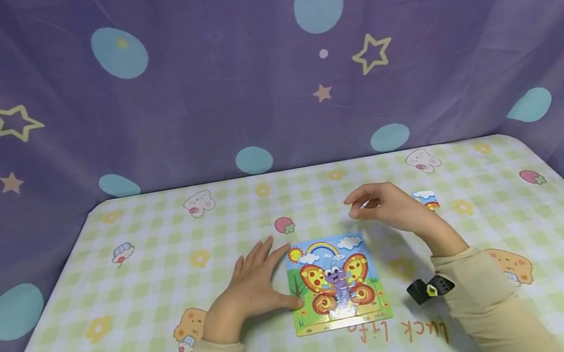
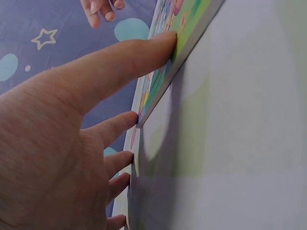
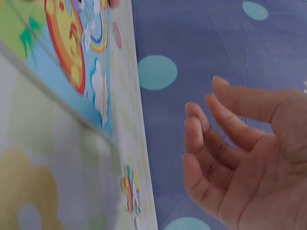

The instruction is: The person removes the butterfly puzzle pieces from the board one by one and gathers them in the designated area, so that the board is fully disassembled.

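Observation:
A square butterfly jigsaw puzzle [image 1: 337,283] lies flat on the table, its picture showing a sun, a rainbow and clouds. My left hand [image 1: 251,291] is spread at its left side. In the left wrist view the thumb [image 2: 158,45] rests on the puzzle's edge, and the index fingertip [image 2: 129,119] meets its corner. Beyond the puzzle's upper right corner my right hand [image 1: 386,208] hovers with loosely bent fingers. Nothing shows between those fingers [image 3: 230,129] in the right wrist view. A small puzzle piece [image 1: 424,198] lies behind the right wrist, partly covered by it.
A green checked tablecloth [image 1: 154,286] printed with flowers, strawberries and cupcakes covers the table. Along its far edge hangs a purple curtain [image 1: 221,86] with stars and blue ovals. Each wrist wears a black camera strap, such as the right strap [image 1: 431,288].

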Demonstrator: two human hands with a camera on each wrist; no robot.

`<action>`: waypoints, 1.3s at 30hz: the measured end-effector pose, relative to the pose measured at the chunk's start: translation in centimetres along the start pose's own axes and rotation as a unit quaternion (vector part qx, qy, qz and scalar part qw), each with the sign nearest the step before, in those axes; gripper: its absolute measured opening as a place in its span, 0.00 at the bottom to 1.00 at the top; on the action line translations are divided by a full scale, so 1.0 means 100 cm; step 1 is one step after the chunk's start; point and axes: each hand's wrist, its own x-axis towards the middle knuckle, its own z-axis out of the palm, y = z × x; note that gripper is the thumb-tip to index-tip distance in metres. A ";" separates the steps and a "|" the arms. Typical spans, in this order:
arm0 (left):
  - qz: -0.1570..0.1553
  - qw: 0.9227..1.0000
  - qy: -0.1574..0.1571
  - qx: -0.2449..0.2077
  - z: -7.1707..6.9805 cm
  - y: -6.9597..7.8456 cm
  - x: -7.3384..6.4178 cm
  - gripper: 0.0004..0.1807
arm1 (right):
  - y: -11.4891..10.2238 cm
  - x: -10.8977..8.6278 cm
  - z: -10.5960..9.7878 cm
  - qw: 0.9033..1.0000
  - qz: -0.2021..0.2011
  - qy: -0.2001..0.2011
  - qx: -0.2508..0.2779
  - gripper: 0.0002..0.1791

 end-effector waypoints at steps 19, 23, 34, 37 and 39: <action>0.014 1.000 -0.009 -0.004 0.000 -0.004 -0.003 0.58 | -0.030 -0.004 0.064 0.994 0.012 -0.106 0.019 0.11; 0.014 1.000 -0.011 -0.006 -0.003 -0.001 -0.003 0.58 | -0.036 -0.006 0.074 0.993 0.010 -0.113 0.013 0.09; 0.018 1.000 -0.015 -0.003 -0.003 -0.001 -0.002 0.57 | -0.035 -0.007 0.086 0.989 0.042 -0.139 -0.017 0.13; 0.019 1.000 -0.016 -0.005 -0.004 0.000 -0.003 0.57 | -0.035 -0.007 0.089 0.987 0.042 -0.152 -0.034 0.14; 0.017 1.000 -0.018 -0.006 -0.005 0.000 -0.003 0.57 | -0.033 -0.007 0.090 0.986 0.033 -0.158 -0.049 0.15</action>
